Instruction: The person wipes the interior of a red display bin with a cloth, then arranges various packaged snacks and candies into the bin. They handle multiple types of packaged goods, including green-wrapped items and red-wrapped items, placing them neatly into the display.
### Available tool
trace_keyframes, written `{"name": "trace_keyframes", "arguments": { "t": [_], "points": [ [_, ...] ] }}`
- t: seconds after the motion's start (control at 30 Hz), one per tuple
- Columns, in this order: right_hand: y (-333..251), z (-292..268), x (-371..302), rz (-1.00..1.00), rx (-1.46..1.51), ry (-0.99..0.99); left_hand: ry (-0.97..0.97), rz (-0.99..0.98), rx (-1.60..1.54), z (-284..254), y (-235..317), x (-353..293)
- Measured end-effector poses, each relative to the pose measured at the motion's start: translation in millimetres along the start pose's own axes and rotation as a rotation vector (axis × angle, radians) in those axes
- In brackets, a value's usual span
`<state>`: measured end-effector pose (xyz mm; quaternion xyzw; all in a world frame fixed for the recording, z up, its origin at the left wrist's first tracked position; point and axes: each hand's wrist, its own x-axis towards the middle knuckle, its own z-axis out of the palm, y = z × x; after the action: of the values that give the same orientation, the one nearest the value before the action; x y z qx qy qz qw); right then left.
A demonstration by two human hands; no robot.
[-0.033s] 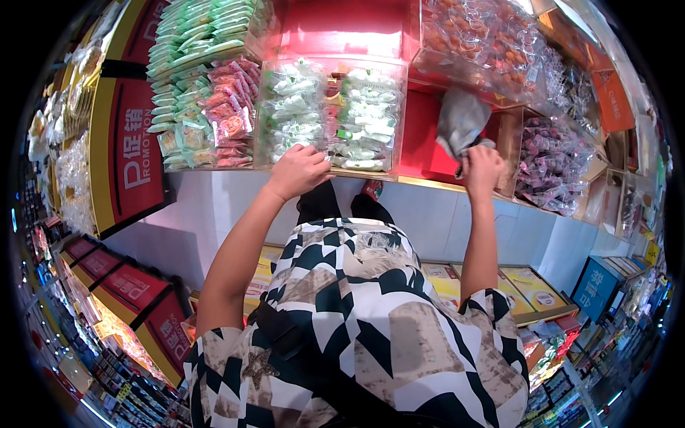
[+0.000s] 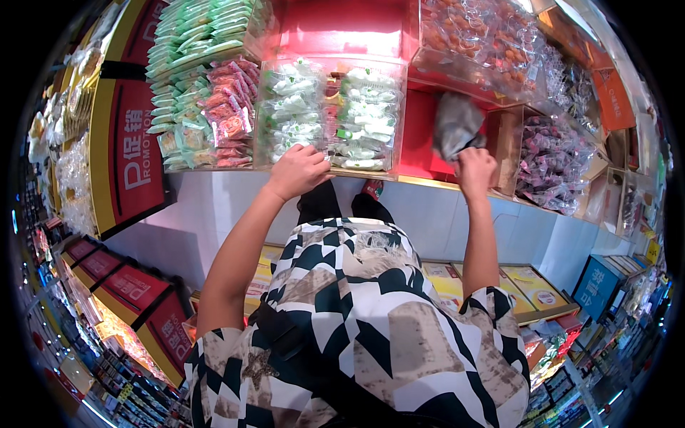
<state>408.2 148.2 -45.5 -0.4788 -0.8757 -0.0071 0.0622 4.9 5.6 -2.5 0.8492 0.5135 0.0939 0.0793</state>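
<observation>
Grey cloth (image 2: 457,125): one, end held in my right hand (image 2: 477,171), toward the right side of the red tray (image 2: 421,153). My left hand (image 2: 301,171): fingers curled at the clear bin's (image 2: 364,173) front edge; whether gripping, I cannot tell.

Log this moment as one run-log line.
left hand: at front edge of clear bin | right hand: holds grey cloth | cloth: over red compartment

white-lettered red panel (image 2: 134,146), white-lettered blue box (image 2: 594,289)

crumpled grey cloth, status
Right hand grips crumpled grey cloth at red compartment. Left hand at clear plastic bin of white packets. Brown panel right of cloth.
</observation>
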Motion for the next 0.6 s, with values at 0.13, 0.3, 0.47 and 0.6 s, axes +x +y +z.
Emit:
{"name": "trace_keyframes", "arguments": {
  "t": [0.13, 0.3, 0.47, 0.6],
  "points": [
    [-31, 70, -42, -0.107, 0.178, -0.399, 0.02, 0.009, -0.009, 1, -2, 0],
    [-111, 81, -15, -0.022, 0.413, -0.445, -0.027, -0.014, -0.006, 0, -1, 1],
    [-58, 76, -24, -0.183, 0.317, -0.354, -0.015, -0.015, -0.006, -2, 0, 1],
    [-70, 69, -16, -0.048, 0.264, -0.548, -0.01, -0.005, -0.009, -2, 0, 4]
  ]
}}
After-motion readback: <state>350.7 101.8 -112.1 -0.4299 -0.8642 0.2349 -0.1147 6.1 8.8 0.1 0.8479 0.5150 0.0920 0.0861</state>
